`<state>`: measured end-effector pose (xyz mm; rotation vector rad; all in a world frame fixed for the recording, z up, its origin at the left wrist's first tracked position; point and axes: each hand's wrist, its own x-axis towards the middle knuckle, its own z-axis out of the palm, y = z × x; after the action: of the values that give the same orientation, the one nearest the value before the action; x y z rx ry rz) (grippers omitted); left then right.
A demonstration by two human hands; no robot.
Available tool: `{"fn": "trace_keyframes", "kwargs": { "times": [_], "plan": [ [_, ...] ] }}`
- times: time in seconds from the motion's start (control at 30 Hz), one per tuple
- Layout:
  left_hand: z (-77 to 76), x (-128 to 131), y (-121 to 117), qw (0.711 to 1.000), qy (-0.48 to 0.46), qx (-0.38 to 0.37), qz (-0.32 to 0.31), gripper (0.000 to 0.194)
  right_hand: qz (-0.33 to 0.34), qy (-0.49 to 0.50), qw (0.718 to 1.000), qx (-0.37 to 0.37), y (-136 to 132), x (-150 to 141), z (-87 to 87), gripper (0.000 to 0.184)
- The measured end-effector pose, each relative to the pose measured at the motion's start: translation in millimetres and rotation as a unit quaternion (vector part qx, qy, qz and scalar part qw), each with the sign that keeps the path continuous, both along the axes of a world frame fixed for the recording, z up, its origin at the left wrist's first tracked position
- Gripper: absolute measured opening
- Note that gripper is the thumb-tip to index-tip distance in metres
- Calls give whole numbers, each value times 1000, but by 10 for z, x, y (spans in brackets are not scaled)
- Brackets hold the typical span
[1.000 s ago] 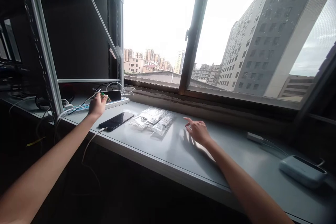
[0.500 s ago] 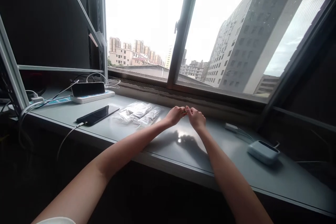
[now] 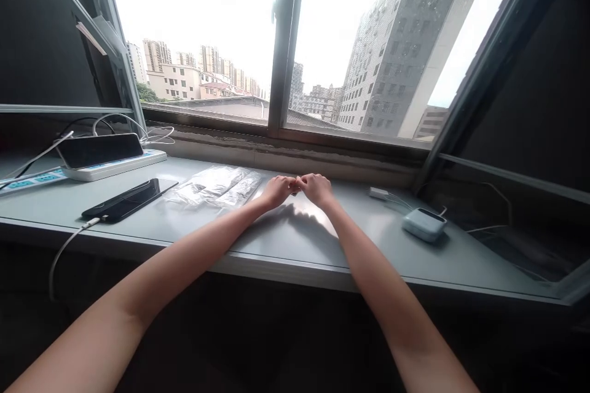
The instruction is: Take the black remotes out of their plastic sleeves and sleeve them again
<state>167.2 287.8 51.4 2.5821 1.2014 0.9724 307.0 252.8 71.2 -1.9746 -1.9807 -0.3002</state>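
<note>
Grey tabletop (image 3: 276, 239) under a window (image 3: 284, 43). Our left hand (image 3: 275, 191) and right hand (image 3: 316, 189) meet, both curled; small item (image 3: 294, 193) between grips, equally near both, mostly hidden, long axis unreadable. Whether either grip clamps it, we cannot tell. Bags (image 3: 214, 184) left of both grips.

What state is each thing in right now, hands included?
Left hand: fingers closed on a small object, mostly hidden.
Right hand: fingers curled, meeting the left's; grip hidden.
Flat phone: lying on the table, screen dark, cable plugged in.
Propped phone: on its long edge, screen dark.
Power strip: lying flat.
Plastic packets: lying flat.
Blue device: sitting on the table.
White adapter: lying on the table.
Window: cannot tell whether fully shut.
</note>
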Motion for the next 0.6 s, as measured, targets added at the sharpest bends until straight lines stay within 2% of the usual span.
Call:
{"fn": "trace_keyframes", "kwargs": {
  "times": [0.3, 0.47, 0.6],
  "plan": [
    [25, -123, 230, 981, -55, -101, -155, 21, 69, 12, 998, -5, 15, 0, 2, 47],
    [-36, -168, 361, 950, -107, -174, -236, 39, 131, 50, 990, -13, 28, 30, -10, 47],
    [-87, -168, 389, 934, -129, -191, -271, 53, 115, 37, 993, -15, 41, 58, -22, 44]
  ]
}}
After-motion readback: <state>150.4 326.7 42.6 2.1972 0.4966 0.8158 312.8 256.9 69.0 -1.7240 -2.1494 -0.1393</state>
